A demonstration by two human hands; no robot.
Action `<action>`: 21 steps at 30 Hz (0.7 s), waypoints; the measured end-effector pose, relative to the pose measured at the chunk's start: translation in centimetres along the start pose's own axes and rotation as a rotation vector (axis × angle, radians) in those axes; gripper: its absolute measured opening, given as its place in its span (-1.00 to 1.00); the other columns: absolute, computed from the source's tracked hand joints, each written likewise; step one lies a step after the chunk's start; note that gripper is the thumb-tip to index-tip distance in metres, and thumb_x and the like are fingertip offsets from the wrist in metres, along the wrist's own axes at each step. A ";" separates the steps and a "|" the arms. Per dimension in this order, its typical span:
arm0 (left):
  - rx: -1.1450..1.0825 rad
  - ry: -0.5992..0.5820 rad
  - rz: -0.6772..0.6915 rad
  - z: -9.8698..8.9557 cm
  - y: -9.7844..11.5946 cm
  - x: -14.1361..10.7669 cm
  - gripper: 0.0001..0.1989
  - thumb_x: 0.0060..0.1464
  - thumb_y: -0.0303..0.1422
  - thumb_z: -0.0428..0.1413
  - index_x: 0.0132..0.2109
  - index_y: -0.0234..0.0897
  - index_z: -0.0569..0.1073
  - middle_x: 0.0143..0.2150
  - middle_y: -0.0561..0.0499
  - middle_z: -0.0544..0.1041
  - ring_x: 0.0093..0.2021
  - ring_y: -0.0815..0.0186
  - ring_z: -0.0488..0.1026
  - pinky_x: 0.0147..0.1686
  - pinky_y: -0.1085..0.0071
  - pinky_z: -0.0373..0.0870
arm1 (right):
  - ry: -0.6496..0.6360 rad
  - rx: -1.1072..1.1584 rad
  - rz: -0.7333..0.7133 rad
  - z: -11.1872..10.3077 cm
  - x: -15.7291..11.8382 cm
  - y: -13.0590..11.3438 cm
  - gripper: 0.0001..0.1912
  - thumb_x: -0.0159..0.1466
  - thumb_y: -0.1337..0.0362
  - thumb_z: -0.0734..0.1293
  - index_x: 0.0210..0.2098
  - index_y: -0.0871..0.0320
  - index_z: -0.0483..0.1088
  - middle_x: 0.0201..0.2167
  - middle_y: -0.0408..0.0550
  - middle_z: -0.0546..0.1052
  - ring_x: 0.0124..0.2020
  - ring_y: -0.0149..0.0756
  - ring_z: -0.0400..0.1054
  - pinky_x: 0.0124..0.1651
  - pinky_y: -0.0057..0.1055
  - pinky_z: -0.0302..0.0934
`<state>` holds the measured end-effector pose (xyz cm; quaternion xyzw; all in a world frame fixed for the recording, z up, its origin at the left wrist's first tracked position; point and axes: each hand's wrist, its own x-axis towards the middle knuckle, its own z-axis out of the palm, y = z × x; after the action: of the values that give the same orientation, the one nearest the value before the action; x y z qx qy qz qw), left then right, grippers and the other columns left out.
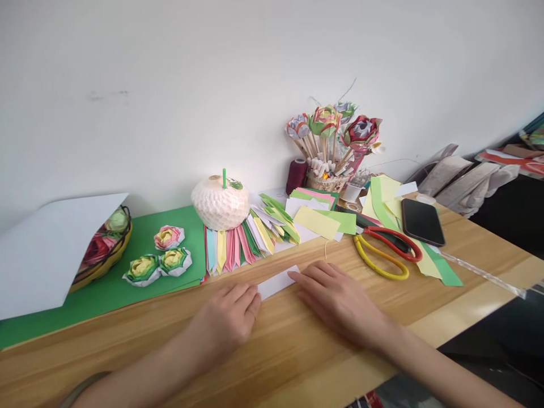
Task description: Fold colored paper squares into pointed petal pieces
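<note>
A narrow white paper strip (278, 282) lies on the wooden table between my two hands. My left hand (233, 313) is closed at the strip's left end, its fingers curled together and the thumb hidden. At the other end, my right hand (335, 297) has its fingers bent together, with a fingertip on the paper's upper right corner; its thumb is out of sight. Just behind the strip, folded coloured paper pieces (232, 249) form a row. Scissors (382, 249) with red and yellow handles rest to the right of my right hand.
Three folded paper flowers (172, 262) sit on green sheets (144, 226) at left, near a yellow basket (123, 246) partly under white paper (55, 249). Behind stand a white foam-netted object (221, 204), a thread spool (296, 175) and stemmed paper flowers (325, 122). A phone (423, 221) lies right.
</note>
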<state>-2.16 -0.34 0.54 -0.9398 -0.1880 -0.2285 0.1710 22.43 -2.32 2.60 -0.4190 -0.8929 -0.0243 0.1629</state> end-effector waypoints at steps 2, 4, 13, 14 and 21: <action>-0.068 0.083 -0.071 0.3 -0.5 0.1 -0.73 0.22 -0.58 -0.13 -0.26 -0.42 0.48 -0.30 -0.17 0.57 -0.29 0.23 0.50 -0.33 0.35 0.46 | -0.026 0.016 -0.041 0.2 1.1 0.6 -0.75 0.37 0.34 0.12 -0.12 0.21 0.40 -0.26 0.06 0.47 -0.24 -0.20 0.33 -0.23 -0.25 0.27; -0.104 0.084 -0.118 0.2 -1.0 0.4 -0.72 0.25 -0.54 -0.13 -0.28 -0.38 0.47 -0.35 -0.08 0.57 -0.31 0.29 0.50 -0.28 0.38 0.48 | -0.037 0.033 -0.095 0.4 1.9 1.2 -0.74 0.37 0.37 0.11 -0.24 0.21 0.43 -0.25 0.05 0.47 -0.22 -0.21 0.31 -0.20 -0.27 0.25; -0.225 0.037 -0.149 0.0 -1.6 0.9 -0.74 0.27 -0.45 -0.10 -0.18 -0.37 0.49 -0.28 -0.08 0.58 -0.27 0.24 0.52 -0.25 0.30 0.51 | -0.072 -0.029 -0.369 0.0 3.3 2.2 -0.69 0.40 0.37 0.07 -0.20 0.27 0.43 -0.37 0.02 0.52 -0.33 -0.24 0.35 -0.29 -0.32 0.25; -0.229 0.064 -0.149 0.1 -1.6 0.8 -0.73 0.26 -0.49 -0.11 -0.18 -0.37 0.49 -0.31 -0.08 0.58 -0.29 0.27 0.52 -0.25 0.33 0.51 | -0.065 -0.036 -0.403 0.0 3.5 2.3 -0.66 0.40 0.40 0.04 -0.19 0.28 0.43 -0.39 0.03 0.52 -0.36 -0.25 0.35 -0.32 -0.33 0.24; -0.925 0.077 -0.823 0.1 -2.4 1.2 -0.67 0.17 -0.45 0.03 0.09 -0.32 0.32 -0.04 -0.12 0.52 -0.15 0.30 0.52 -0.16 0.38 0.49 | -0.020 0.614 0.151 0.7 4.9 2.0 -0.73 0.32 0.34 0.12 -0.11 0.20 0.41 -0.52 -0.14 0.46 -0.53 -0.40 0.30 -0.46 -0.49 0.19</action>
<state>-2.19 2.11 1.62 -0.7581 -0.4101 -0.3674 -0.3495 20.84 2.79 3.25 -0.4157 -0.8263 0.2629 0.2744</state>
